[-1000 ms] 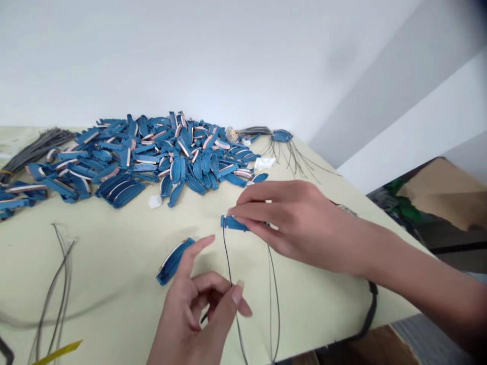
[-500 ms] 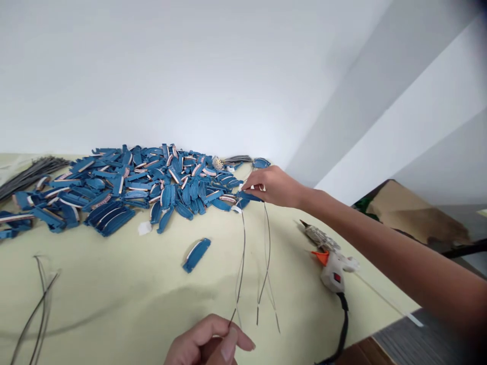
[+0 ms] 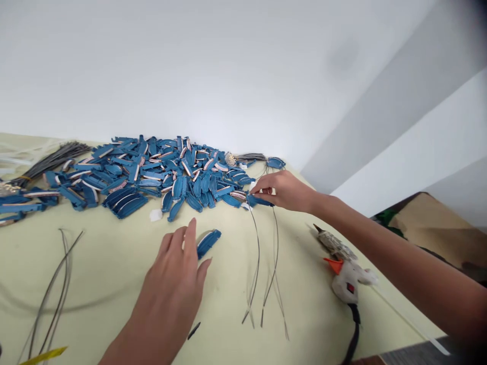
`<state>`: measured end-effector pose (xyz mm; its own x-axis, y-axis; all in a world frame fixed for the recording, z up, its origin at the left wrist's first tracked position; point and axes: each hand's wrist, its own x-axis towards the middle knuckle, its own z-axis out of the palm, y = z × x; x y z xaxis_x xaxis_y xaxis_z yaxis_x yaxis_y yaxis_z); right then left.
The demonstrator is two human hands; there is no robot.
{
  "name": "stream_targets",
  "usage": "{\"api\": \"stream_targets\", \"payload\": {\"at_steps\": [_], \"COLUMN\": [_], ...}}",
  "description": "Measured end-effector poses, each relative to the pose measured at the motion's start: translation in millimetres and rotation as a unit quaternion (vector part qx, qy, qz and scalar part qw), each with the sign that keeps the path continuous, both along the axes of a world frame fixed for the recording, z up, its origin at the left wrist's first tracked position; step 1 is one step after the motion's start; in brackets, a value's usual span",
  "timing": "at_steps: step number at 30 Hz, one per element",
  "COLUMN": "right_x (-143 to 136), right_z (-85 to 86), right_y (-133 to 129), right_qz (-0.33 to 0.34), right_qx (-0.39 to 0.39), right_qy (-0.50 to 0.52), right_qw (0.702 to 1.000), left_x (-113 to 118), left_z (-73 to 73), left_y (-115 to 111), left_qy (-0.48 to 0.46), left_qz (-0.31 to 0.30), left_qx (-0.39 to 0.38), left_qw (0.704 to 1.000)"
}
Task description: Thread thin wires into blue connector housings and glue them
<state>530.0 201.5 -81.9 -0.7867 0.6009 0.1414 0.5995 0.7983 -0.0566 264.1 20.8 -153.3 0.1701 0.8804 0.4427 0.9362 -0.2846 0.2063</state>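
Note:
My right hand [image 3: 279, 190] is closed in a pinch at the right end of the pile, on a small blue piece [image 3: 262, 201] with thin dark wires [image 3: 257, 248] hanging toward me. The fingers hide part of the grip. My left hand [image 3: 173, 284] is open, palm down, fingers spread. Its fingertips are close to a loose curved blue piece [image 3: 209, 244] with a pale edge; whether they touch it I cannot tell. A short dark item [image 3: 194, 330] shows beside the left thumb side.
A heap of blue pieces [image 3: 182, 172] lies along the wall. A glue gun [image 3: 344, 281] with an orange trigger rests at right, its cord running down. Bundled dark wires [image 3: 57, 159] and loose wires [image 3: 57, 284] lie at left. A yellow strip [image 3: 45, 355] shows at lower left.
My left hand has let go of the wire end and moved up and left to the loose blue piece. The right hand keeps its pinch. The view has shifted slightly.

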Motion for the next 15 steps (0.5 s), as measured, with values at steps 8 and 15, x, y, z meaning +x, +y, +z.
{"api": "stream_targets", "payload": {"at_steps": [8, 15], "right_x": [-1.0, 22.6], "right_z": [-2.8, 4.9], "right_y": [0.7, 7.9], "right_qz": [0.025, -0.016], "right_qx": [-0.002, 0.018], "right_qy": [-0.01, -0.021], "right_qw": [1.0, 0.999], "left_x": [10.4, -30.4], "left_z": [-9.4, -10.9], "left_y": [6.0, -18.1], "left_qy": [0.081, 0.072], "left_qz": [-0.035, -0.061], "left_qx": [-0.044, -0.025], "left_qw": [0.995, 0.995]}}
